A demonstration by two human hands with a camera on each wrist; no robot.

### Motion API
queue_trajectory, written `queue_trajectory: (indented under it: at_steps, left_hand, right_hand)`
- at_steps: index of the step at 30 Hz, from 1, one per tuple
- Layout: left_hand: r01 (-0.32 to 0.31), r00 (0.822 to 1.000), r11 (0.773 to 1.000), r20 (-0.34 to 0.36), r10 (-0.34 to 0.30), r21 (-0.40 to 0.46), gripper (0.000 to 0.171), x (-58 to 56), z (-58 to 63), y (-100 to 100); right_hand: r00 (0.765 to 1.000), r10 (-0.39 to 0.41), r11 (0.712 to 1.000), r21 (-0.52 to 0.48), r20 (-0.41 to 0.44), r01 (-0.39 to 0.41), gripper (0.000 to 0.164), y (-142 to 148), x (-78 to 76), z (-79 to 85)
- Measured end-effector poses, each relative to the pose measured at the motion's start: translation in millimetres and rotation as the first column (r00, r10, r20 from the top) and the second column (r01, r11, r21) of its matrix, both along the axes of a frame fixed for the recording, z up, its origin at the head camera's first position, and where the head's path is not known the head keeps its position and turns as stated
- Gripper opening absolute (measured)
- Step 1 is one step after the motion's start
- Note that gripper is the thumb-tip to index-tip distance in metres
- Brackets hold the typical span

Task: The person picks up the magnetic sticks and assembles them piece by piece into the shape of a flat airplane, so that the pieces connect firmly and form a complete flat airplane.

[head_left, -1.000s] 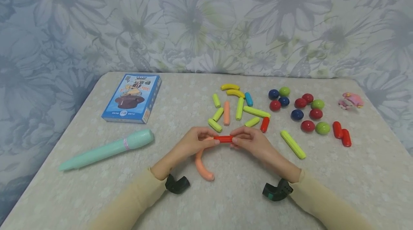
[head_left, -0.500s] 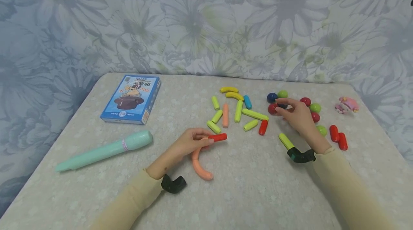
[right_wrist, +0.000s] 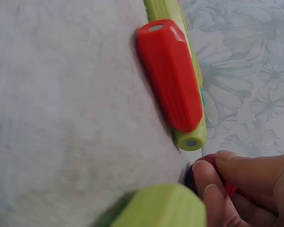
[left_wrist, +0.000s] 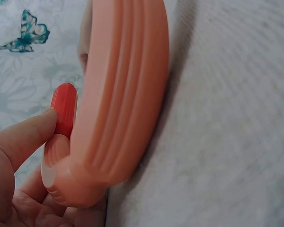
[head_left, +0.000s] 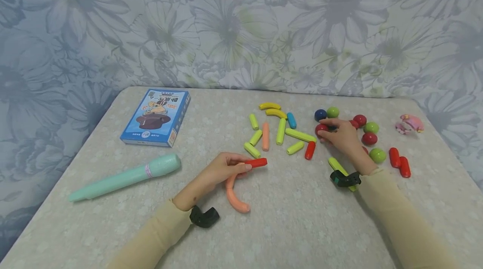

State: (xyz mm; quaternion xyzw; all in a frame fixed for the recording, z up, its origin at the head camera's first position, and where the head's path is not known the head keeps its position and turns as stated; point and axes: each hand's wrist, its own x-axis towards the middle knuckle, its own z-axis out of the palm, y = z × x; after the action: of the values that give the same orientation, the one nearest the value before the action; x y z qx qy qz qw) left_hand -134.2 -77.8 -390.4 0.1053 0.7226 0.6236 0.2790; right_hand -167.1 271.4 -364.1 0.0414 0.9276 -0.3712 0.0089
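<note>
Red stick (head_left: 258, 162), pinched in the left hand's (head_left: 224, 169) grip at the counter's (head_left: 286, 227) middle, meets a curved peach piece (head_left: 235, 197) that bends away toward seven o'clock. At two o'clock from the stick, the right hand's (head_left: 342, 135) grip is closed on a red ball (head_left: 321, 129); another red piece (head_left: 310, 151) lies at the ball's seven o'clock. A mint pen (head_left: 126, 178) lies at nine o'clock, a blue box (head_left: 155, 117) at ten.

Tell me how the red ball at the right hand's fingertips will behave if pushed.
Being round, the red ball would probably roll once free of the right hand. Its glossy surface suggests it could be slippery to pinch.
</note>
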Motion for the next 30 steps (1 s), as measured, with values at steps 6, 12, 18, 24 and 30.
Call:
queue_trajectory:
  at_steps: [6,12,18,24,30]
  left_hand:
    - [-0.007,1.0,1.0,0.005,0.007,-0.029,0.032,1.0,1.4,0.0]
    - [-0.01,1.0,0.999,0.011,0.01,-0.044,0.032,-0.1,0.6,1.1]
    - [-0.008,1.0,0.999,0.01,0.008,-0.034,0.032,1.4,2.0,0.8]
    - [0.001,1.0,0.999,-0.01,-0.002,-0.054,0.031,3.6,4.0,0.8]
    - [-0.003,1.0,0.998,-0.016,0.002,-0.065,0.032,5.8,5.8,0.6]
  right_hand:
    - [0.998,-0.043,0.999,0.001,-0.043,0.043,0.044,-2.7,5.2,1.6]
    - [0.996,-0.086,0.993,-0.081,-0.039,0.082,0.052,-7.0,20.1,18.2]
    - [0.997,-0.003,0.96,-0.279,0.072,0.024,0.058,-29.6,39.8,25.8]
    - [0.987,0.099,0.913,-0.407,0.129,-0.038,0.05,-64.0,56.6,10.2]
    - [0.976,0.149,0.889,-0.453,0.16,-0.062,0.044,-90.0,68.8,0.3]
